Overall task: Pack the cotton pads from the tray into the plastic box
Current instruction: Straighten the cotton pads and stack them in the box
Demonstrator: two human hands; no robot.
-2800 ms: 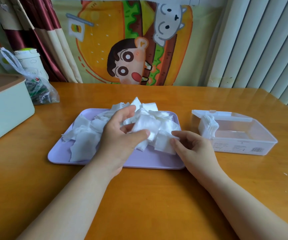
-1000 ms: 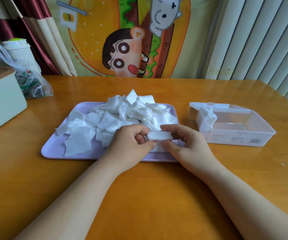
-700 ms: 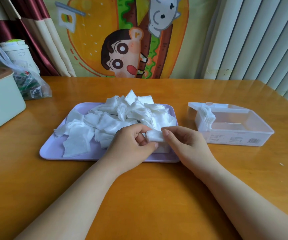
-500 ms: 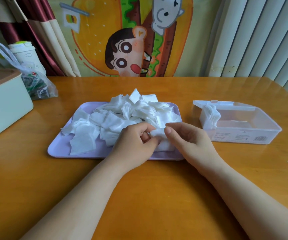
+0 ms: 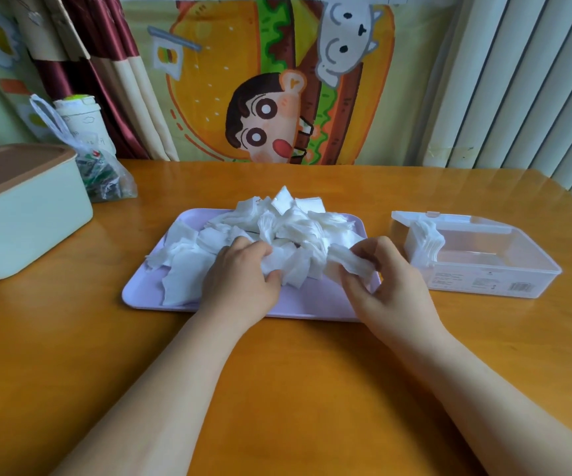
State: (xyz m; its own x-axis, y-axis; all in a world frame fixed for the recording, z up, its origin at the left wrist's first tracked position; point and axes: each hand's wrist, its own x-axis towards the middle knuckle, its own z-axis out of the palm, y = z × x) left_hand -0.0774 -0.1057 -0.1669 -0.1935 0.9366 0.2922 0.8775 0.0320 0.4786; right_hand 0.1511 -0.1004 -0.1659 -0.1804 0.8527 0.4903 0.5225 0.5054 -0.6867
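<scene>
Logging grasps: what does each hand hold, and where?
Right hand pinches a small stack of cotton pads by its right end; left hand grips the pile at its near edge.

Tray (image 5: pixel 312 305) on the surface (image 5: pixel 312 389), under both grips. Cotton pads (image 5: pixel 294 228) on the tray, behind the left grip (image 5: pixel 239 280), left of the right grip (image 5: pixel 386 285). Plastic box (image 5: pixel 483 285) right of the right grip, pad stack (image 5: pixel 427 243) in its left end. Lidded container (image 5: pixel 19 214) and bag (image 5: pixel 105 178) well left of both.

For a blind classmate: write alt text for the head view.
The right hand pinches cotton pads above a lilac tray while the left hand grips the pile on it. A clear plastic box holding some pads stands to its right.
</scene>
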